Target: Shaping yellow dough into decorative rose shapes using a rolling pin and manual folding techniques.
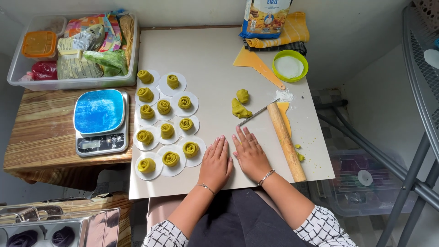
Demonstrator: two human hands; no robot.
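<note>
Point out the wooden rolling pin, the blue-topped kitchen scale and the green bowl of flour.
Wooden rolling pin (286, 141): head view, middle of its barrel.
Blue-topped kitchen scale (99, 111): head view, centre of the blue weighing plate.
Green bowl of flour (303, 60): head view, right side of its rim.

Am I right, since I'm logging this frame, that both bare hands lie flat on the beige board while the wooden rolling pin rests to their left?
Not quite. Head view: the left hand and right hand do lie flat on the beige board, but the wooden rolling pin rests to their right.
</note>
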